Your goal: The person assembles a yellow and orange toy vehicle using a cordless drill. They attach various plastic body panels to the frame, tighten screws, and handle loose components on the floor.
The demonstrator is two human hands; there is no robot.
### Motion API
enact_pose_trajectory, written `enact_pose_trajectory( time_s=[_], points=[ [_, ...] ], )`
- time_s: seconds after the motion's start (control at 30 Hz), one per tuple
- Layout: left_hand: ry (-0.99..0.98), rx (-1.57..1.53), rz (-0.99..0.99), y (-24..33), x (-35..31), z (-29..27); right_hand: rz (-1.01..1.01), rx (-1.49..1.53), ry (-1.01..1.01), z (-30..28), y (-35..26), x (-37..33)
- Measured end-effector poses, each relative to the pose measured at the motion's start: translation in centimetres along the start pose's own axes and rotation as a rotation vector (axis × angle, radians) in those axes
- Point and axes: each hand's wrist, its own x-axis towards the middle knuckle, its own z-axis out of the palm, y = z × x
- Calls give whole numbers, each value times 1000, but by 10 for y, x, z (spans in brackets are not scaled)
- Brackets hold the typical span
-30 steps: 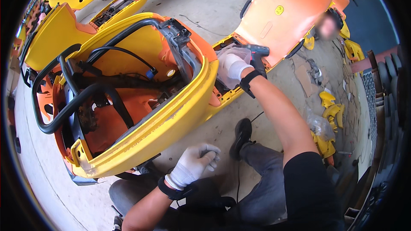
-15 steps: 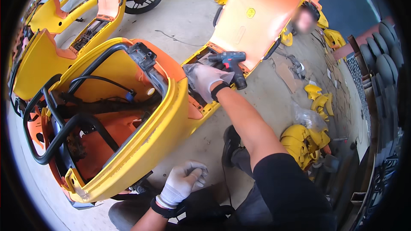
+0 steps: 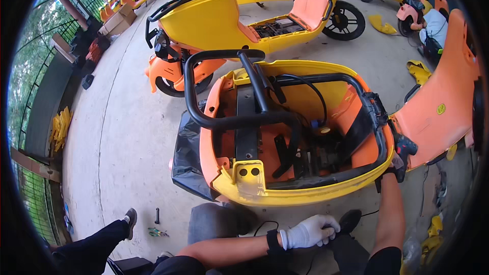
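Note:
The yellow and orange scooter body (image 3: 326, 193) stands in front of me, its top uncovered and black tube rails (image 3: 244, 120) running over it. Inside it are a black cable and dark parts. My left hand (image 3: 310, 231), in a white glove, has its fingers curled in beside my black shoe; whatever it may hold is hidden. My right hand (image 3: 395, 163) is at the body's right end, partly behind the rim, by the footwell. Next to it is a dark cordless drill (image 3: 406, 146); the grip is not clear. The orange seat-side panel (image 3: 433, 117) rises beyond.
Another yellow and orange scooter (image 3: 214, 20) stands just behind, with more along the back. Black plastic sheeting (image 3: 191, 155) is at the body's left. Pliers (image 3: 158, 232) and a black tool (image 3: 157, 216) lie on the floor near a black-trousered leg (image 3: 97, 237). Yellow panels (image 3: 430, 244) lie at lower right.
The view has swung to the left, so the scooter body now sits further right. My right hand is now partly hidden beside the drill. My left hand stays curled.

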Motion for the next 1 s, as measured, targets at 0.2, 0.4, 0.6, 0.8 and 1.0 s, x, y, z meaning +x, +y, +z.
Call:
enact_pose_trajectory(
  time_s=[0.2, 0.4, 0.6, 0.8, 1.0],
  points=[
    [-15, 6, 27, 1, 3, 2, 15, -14, -9, -4, -3, 3],
    [-6, 22, 48, 0, 5, 4, 75, -25, -16, -7, 7, -3],
    [37, -26, 79, -7, 8, 6, 91, -8, -30, -5, 5, -3],
    [47, -27, 93, -8, 6, 3, 94, -15, -41, -3, 1, -3],
    [43, -25, 83, -12, -3, -9, 79, -16, -51, 0, -26, 4]
  ],
)
